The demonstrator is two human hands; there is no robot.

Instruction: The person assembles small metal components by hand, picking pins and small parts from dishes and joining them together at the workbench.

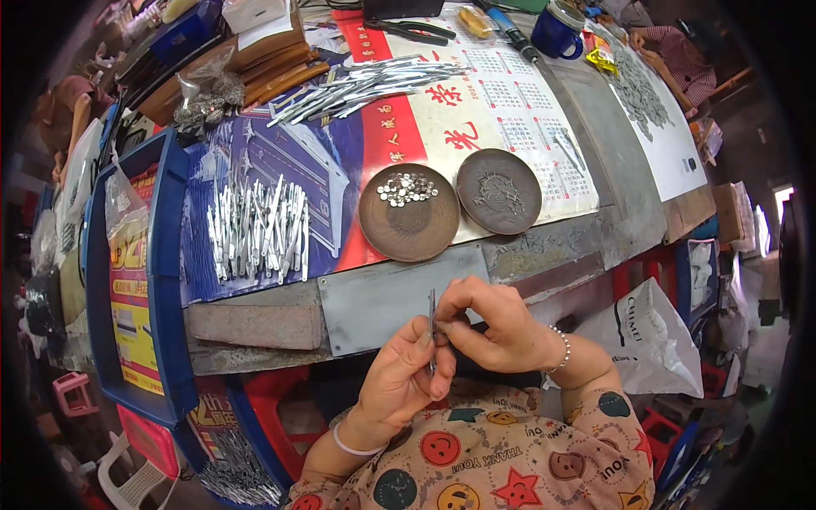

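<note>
Above the table's front edge, my left hand (pixel 398 374) pinches a thin metal strip (pixel 432 308), which stands roughly upright. My right hand (pixel 501 327), with a beaded bracelet at the wrist, is closed with its fingertips against the strip's side. Whether a small part sits between those fingertips is hidden. Just beyond my hands are two round brown dishes: the left dish (pixel 406 242) holds small shiny discs (pixel 406 189), the right dish (pixel 503 223) thin pins (pixel 498 194). Left of them lies a pile of flat silver strips (pixel 259 229).
Another heap of strips (pixel 365 85) lies farther back, near black-handled pliers (pixel 412 31) and a blue mug (pixel 558 32). A blue tray (pixel 161 280) stands at the left. At the front edge is a metal plate (pixel 399 293). Other people sit at both far sides.
</note>
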